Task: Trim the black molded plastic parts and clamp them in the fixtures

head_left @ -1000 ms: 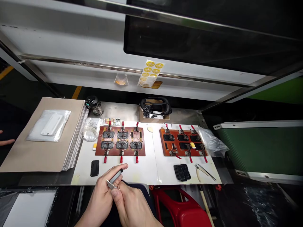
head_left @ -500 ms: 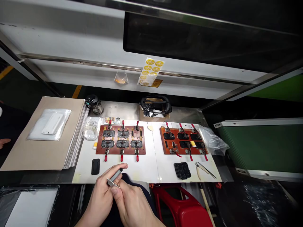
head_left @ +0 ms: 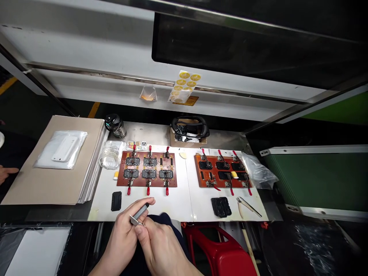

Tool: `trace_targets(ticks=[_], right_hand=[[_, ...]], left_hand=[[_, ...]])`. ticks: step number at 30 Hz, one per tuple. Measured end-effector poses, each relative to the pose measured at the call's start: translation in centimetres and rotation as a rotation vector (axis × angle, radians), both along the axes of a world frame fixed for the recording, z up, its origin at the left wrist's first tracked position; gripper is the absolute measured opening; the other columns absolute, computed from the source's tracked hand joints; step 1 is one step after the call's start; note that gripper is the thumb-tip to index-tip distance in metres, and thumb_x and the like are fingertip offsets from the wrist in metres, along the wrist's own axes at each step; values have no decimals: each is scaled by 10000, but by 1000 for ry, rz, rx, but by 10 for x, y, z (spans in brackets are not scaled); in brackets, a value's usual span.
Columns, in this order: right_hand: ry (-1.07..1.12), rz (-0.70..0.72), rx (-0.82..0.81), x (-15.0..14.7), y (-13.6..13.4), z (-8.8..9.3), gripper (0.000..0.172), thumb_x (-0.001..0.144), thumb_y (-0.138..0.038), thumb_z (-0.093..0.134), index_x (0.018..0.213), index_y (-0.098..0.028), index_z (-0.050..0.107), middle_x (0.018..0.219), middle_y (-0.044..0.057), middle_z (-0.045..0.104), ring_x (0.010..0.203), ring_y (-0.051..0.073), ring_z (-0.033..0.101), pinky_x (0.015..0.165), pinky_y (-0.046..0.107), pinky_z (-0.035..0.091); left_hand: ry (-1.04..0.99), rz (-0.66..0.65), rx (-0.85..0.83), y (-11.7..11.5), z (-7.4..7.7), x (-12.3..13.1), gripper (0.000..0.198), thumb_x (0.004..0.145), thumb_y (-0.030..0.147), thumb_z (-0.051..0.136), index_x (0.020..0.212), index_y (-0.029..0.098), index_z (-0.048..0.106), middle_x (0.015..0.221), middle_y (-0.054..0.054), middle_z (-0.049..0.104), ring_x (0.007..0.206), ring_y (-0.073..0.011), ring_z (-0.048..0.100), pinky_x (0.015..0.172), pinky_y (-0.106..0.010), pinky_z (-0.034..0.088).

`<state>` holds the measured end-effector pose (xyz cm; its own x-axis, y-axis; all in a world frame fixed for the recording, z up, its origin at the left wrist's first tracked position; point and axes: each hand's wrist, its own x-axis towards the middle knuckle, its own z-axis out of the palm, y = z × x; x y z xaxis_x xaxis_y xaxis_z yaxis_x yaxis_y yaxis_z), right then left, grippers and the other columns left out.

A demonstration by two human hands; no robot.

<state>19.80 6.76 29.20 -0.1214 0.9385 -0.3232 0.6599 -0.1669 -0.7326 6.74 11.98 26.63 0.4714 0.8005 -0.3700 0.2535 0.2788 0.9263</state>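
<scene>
My left hand is closed around a small grey, narrow rectangular part with a dark end, its index finger stretched along it. Against the near end of that part, my right hand pinches a thin metal blade; its handle, if any, is hidden in the fist. Both hands meet at the bench's front edge. Just beyond them lies a black rectangular plate. Farther back is a reddish-brown fixture board with red-handled clamps and black parts.
A second clamp fixture stands right, with stacked black trays and pliers in front. Cardboard sheets bearing a plastic bag fill the left. A red stool is below. Another person's hand shows far left.
My hands stay almost in place, with the blade still against the grey part. The camera view has shifted slightly, and the other person's hand reaches a little farther in from the left.
</scene>
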Motion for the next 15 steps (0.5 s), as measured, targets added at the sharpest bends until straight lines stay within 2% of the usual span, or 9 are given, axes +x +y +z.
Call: trace_targets(ticks=[6, 15], right_hand=[[56, -64, 0, 1, 0, 0, 467, 1053, -422, 198, 926, -193, 585, 844, 66, 722, 699, 199, 690, 602, 257, 396], [40, -111, -29, 3, 0, 0, 454, 1056, -439, 207, 875, -208, 553, 747, 38, 670, 610, 176, 625, 559, 266, 315]], left_hand=[[-2, 11, 14, -3, -3, -3, 344, 943, 224, 499, 1252, 287, 635, 1329, -30, 650, 1223, -181, 603, 1062, -266, 464], [34, 21, 58, -3, -5, -3, 340, 949, 218, 472, 1234, 276, 649, 1284, -26, 676, 1224, -189, 605, 1079, -293, 461]])
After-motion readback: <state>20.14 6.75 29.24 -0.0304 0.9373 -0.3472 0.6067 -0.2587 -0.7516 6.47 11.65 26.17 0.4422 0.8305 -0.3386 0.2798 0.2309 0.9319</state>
